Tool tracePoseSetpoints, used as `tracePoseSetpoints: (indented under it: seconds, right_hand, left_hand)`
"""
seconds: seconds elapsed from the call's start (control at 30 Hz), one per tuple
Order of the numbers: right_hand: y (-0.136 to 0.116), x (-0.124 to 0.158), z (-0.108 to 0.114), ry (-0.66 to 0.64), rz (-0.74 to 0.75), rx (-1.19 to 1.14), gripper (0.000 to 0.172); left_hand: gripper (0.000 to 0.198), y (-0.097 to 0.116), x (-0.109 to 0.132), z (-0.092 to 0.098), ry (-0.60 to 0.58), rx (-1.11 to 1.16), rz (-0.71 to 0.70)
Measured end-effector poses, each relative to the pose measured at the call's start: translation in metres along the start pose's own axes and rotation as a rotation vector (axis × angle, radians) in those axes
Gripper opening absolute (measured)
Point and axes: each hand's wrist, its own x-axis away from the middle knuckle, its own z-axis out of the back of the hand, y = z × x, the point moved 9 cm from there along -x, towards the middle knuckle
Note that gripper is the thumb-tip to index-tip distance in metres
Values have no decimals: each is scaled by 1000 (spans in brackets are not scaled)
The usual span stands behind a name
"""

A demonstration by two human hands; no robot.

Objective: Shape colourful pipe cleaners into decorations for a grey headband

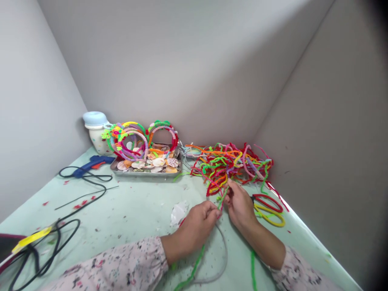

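left hand (197,231) and right hand (239,207) closed in fingertip pinches on a green pipe cleaner (222,199), lower centre of the frame, grey hairband (226,254) looped just below, tangled pipe-cleaner pile (230,165) just beyond, exact grip partly hidden

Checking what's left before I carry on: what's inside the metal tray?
The metal tray holds a heap of pale and speckled seashells, with pipe-cleaner-wrapped hoops standing at its back. The shells cover the tray's floor, and the hoops hide part of its rear.

No readable text, label or number on the glue gun (92,162), steel tray (145,173) or pipe cleaners (230,167)
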Motion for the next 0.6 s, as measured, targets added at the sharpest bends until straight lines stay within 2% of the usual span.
tracePoseSetpoints:
  seconds: [0.17,0.37,0.6]
  right_hand:
    - [1,-1,0,15,-14,-43,28]
    - [1,2,-12,-141,4,48,32]
    - [7,23,-27,-288,-33,148,31]
  left_hand:
    - [23,-1,0,1,20,1,-10]
    - [25,0,6,-2,-35,98,24]
    - [28,4,4,-5,-80,274,20]
